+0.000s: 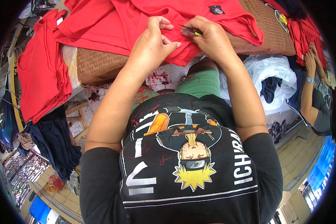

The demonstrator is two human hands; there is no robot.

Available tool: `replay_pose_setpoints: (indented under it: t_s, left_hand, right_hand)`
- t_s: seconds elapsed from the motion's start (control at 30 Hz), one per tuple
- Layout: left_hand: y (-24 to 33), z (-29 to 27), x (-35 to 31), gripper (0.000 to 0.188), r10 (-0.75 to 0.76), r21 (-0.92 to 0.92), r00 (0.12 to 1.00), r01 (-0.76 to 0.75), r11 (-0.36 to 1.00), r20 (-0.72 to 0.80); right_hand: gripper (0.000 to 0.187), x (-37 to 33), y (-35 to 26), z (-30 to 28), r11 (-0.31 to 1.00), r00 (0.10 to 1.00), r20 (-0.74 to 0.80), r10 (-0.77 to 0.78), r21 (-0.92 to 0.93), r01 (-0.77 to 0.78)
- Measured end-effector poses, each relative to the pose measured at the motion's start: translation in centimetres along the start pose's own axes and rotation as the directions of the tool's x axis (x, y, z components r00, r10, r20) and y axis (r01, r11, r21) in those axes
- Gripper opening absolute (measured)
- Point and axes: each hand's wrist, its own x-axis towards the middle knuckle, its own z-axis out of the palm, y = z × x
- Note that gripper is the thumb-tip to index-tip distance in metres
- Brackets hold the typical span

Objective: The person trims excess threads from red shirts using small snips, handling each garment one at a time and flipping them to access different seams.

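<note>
Red garment cloth (112, 26) is spread in folds over a brown-covered work surface in front of me. My left hand (158, 39) rests over its near part, with the fingers bent and the thumb apart from them. Red cloth shows in that gap, and I see nothing held there. My right hand (209, 37) is closed around a small dark metal tool (189, 30) with a yellow-green end, which looks like thread snips. Its tip points left toward the cloth between my hands. A dark label (216, 10) lies on the red cloth beyond my right hand.
More red garments (44, 71) hang over the left side. Dark cloth (54, 138) hangs below them. Under the brown patterned cover (97, 65), at right, is a clear plastic bag (276, 71) with dark cloth. Another person's hands (310, 59) touch red cloth at far right.
</note>
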Motion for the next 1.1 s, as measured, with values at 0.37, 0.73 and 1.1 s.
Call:
replay_pose_setpoints:
  t_s: [0.37, 0.73, 1.1]
  left_hand:
    - [1.3, -0.5, 0.2, 0.020, 0.010, 0.220, 0.998, -0.022, 0.975, 0.057]
    - [0.2, 0.2, -1.0, 0.015, 0.021, 0.050, 0.999, -0.023, 0.998, 0.049]
    - [0.2, 0.3, -0.8, 0.017, -0.060, -0.071, 0.997, 0.064, 0.995, 0.054]
  right_hand:
    - [0.017, 0.1, -1.3, -0.9, 0.991, 0.991, -0.068, -0.111, 0.062, 0.116]
    - [0.028, -1.4, -1.4, -2.4, 0.967, 0.994, 0.094, 0.056, 0.243, -0.077]
    - [0.026, -2.1, -0.6, -2.8, 0.953, 0.971, 0.217, 0.099, 0.259, -0.155]
